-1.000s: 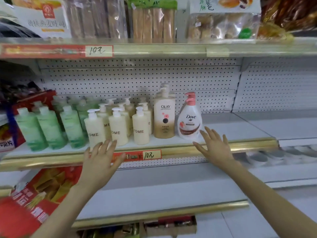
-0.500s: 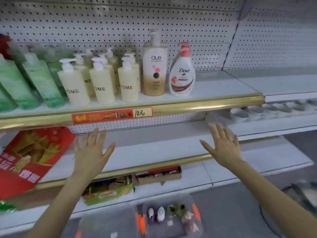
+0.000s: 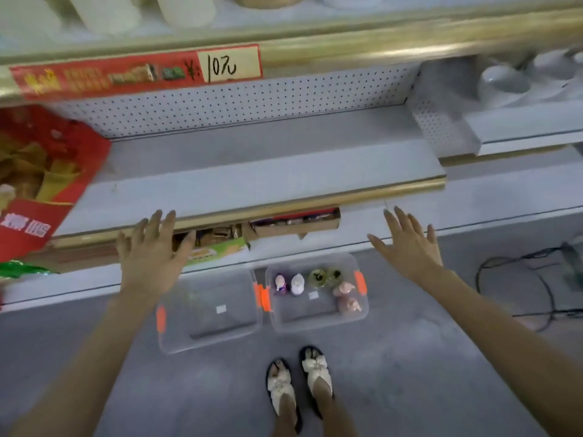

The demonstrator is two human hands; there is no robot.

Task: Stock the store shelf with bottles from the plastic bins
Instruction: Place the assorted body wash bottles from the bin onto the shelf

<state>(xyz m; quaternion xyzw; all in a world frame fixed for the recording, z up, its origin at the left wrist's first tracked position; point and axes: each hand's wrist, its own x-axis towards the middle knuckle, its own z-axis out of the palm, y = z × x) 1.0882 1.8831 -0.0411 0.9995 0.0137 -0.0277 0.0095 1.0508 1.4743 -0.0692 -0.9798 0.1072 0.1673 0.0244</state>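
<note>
Two clear plastic bins with orange latches stand on the grey floor below me. The left bin [image 3: 208, 335] holds no bottles. The right bin [image 3: 318, 323] holds several bottles [image 3: 296, 283], seen from above: purple, white, green and pink tops. My left hand [image 3: 151, 257] hovers with fingers spread, above the left bin's far left corner. My right hand [image 3: 410, 247] is spread too, up and to the right of the right bin. Neither hand holds anything. The stocked shelf with cream bottles [image 3: 186, 7] shows only at the top edge.
A bare white shelf [image 3: 252, 181] with a gold lip juts out at mid height. A red snack bag [image 3: 38, 181] lies at its left. Cardboard boxes [image 3: 296, 225] sit underneath. White bowls [image 3: 504, 83] at right, black cables [image 3: 542, 288] on the floor, my sandalled feet [image 3: 299, 383] near the bins.
The view has tilted down from the bottle shelf to the floor, bringing both bins and my feet into sight. Both hands stay spread and empty, now lower against the shelving.
</note>
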